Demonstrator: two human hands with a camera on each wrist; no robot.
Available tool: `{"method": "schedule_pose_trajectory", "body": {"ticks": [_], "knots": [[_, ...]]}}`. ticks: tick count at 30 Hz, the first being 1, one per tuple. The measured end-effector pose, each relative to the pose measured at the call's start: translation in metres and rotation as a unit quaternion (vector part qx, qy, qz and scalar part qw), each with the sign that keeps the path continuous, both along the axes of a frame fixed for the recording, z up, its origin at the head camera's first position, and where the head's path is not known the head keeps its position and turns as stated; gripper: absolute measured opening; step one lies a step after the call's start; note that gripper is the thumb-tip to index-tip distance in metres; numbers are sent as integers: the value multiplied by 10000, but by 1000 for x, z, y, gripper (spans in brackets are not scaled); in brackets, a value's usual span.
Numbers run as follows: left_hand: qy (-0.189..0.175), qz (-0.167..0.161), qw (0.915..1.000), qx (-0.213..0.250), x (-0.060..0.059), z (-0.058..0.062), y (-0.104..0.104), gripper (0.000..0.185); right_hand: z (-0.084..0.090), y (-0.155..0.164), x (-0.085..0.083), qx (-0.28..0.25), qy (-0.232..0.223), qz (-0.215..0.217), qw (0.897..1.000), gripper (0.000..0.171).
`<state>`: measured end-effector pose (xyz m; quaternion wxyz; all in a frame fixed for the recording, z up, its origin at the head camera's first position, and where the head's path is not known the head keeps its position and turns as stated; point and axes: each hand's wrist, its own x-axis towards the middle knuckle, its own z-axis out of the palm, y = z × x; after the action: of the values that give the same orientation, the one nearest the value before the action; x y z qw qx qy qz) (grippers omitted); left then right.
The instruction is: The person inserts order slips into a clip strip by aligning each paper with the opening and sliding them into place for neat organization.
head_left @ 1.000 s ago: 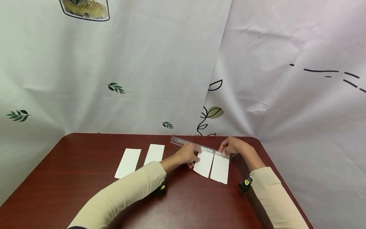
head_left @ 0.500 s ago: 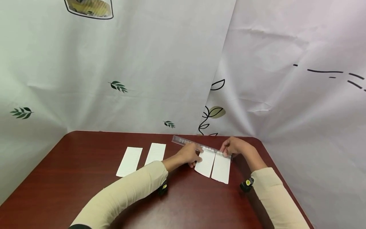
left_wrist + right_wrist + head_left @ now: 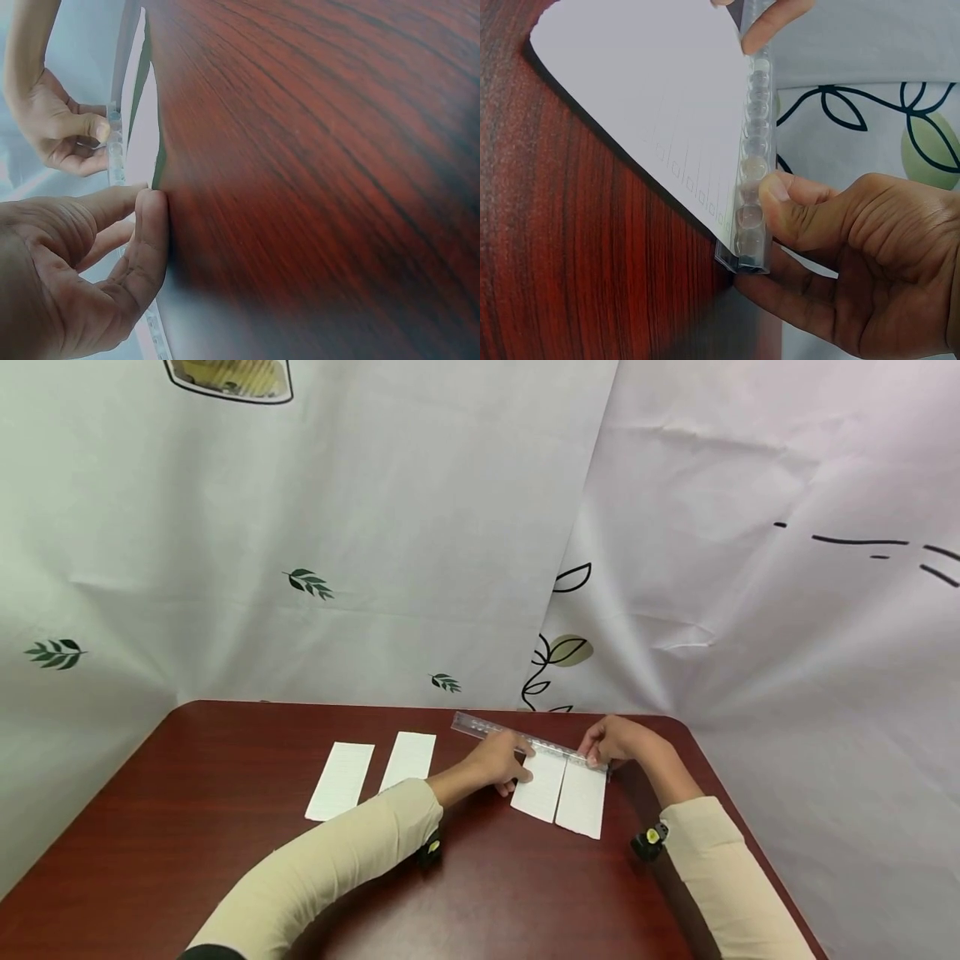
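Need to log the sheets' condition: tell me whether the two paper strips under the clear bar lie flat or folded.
Flat and spread: both paper strips lie unfolded, side by side on the table, far ends under the clear bar.

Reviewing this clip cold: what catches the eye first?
Both hands meet at a clear plastic strip lying along the far edges of two white paper slips toward the table's far right. The right hand pinches its right end; the left hand rests by the left slip. Two more slips lie apart to the left.
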<state>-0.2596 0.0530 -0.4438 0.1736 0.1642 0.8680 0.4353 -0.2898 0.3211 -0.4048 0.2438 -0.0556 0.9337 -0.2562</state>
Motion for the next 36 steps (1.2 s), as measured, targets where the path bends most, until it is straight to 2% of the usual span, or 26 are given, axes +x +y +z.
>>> {"method": "schedule_pose_trajectory", "body": {"ticks": [4,11,17,20,25,29,31,36], "knots": [[7,-30,10000,17,1,0,-1,43,1,-2,1,-2,-1,-10,10000,17],[252,-185,9992,241,0,-1,-6,37,1,0,0,16,67,-53,10000,16],[192,-414,9966,684,1,-3,-19,33,-1,0,1,-68,100,-77,9999,15],[273,-473,9951,823,2,-2,-27,31,-1,0,2,-97,111,-114,9998,15],[607,-375,9955,630,5,2,-40,29,-2,0,2,-55,92,-141,9998,14],[897,-84,9957,226,6,0,-51,31,-3,-1,4,-19,112,-135,9998,14],[1133,62,9935,0,-5,-16,-59,32,-3,-1,5,-17,148,-134,9998,13],[1362,177,9898,-382,-49,-64,-80,37,-2,-2,4,44,216,-132,9997,14]]}}
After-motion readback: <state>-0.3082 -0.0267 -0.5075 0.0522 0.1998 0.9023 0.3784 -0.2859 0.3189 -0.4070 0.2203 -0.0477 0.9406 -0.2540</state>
